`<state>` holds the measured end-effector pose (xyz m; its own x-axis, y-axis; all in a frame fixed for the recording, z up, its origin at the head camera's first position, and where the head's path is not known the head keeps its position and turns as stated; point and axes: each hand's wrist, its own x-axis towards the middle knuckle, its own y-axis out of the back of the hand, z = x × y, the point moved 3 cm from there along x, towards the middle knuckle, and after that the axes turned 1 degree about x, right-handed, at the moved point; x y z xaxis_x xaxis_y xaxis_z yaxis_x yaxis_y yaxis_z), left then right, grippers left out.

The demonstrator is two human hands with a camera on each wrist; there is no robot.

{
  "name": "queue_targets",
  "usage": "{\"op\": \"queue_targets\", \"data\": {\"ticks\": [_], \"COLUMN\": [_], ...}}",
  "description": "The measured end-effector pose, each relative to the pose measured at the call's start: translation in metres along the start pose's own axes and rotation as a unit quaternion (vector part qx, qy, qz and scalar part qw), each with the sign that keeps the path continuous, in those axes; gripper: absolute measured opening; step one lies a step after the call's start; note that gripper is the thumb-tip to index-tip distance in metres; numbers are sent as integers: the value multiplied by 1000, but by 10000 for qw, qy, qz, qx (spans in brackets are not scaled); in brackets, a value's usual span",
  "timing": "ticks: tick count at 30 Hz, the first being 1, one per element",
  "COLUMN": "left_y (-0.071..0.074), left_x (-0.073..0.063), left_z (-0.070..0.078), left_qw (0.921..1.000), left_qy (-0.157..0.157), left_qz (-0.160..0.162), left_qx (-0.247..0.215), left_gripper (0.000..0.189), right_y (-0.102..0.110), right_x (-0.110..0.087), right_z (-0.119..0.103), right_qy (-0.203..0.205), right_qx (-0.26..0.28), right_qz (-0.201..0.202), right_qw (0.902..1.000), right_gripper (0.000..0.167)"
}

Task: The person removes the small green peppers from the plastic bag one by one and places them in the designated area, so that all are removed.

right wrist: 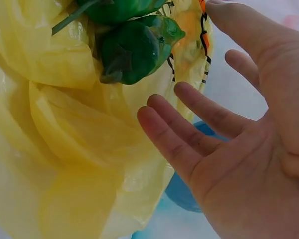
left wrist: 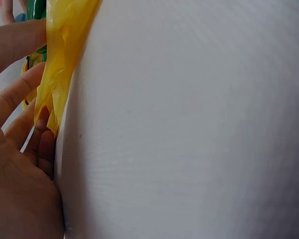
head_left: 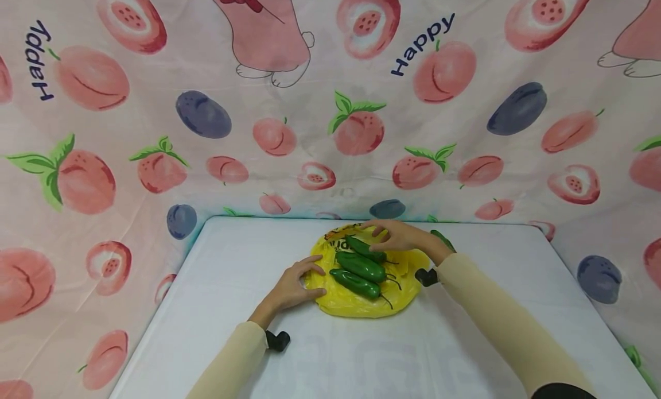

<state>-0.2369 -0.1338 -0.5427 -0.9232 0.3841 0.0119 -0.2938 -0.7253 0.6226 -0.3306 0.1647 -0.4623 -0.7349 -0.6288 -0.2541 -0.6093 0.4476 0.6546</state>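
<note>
Three green peppers (head_left: 360,266) lie side by side on a crumpled yellow plastic bag (head_left: 356,308), with their stems toward the right. At the bag's left edge is my left hand (head_left: 293,284), thumb and fingers spread and touching the plastic. In the left wrist view the left hand's fingers (left wrist: 20,94) rest against the hanging yellow folds. Over the bag's far right side reaches my right hand (head_left: 397,236), close to the farthest pepper. The right wrist view shows the right hand (right wrist: 229,129) with extended fingers beside the bag's printed rim, and nothing in the palm.
A white table (head_left: 248,250) carries the bag. Behind my right wrist a long green thing (head_left: 442,240) is partly hidden. Fruit-patterned pink cloth (head_left: 310,100) hangs behind and beside the table. Black wrist mounts (head_left: 277,341) sit at both cuffs.
</note>
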Motion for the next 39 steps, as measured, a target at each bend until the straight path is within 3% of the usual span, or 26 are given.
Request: {"op": "queue_targets", "data": {"ticks": [26, 39], "left_y": [0, 0], "left_x": [1, 0], "left_z": [0, 1], "left_qw": [10000, 10000], "left_qy": [-76, -85], "left_qz": [13, 29], "left_qx": [22, 44], "left_gripper": [32, 32], "right_y": [-17, -19], "right_x": [24, 28], "right_z": [-1, 2], "right_qy": [-89, -90], "right_qx": [-567, -503], "right_qz": [-312, -371], "right_qw": [9979, 9980], "right_gripper": [50, 41]}}
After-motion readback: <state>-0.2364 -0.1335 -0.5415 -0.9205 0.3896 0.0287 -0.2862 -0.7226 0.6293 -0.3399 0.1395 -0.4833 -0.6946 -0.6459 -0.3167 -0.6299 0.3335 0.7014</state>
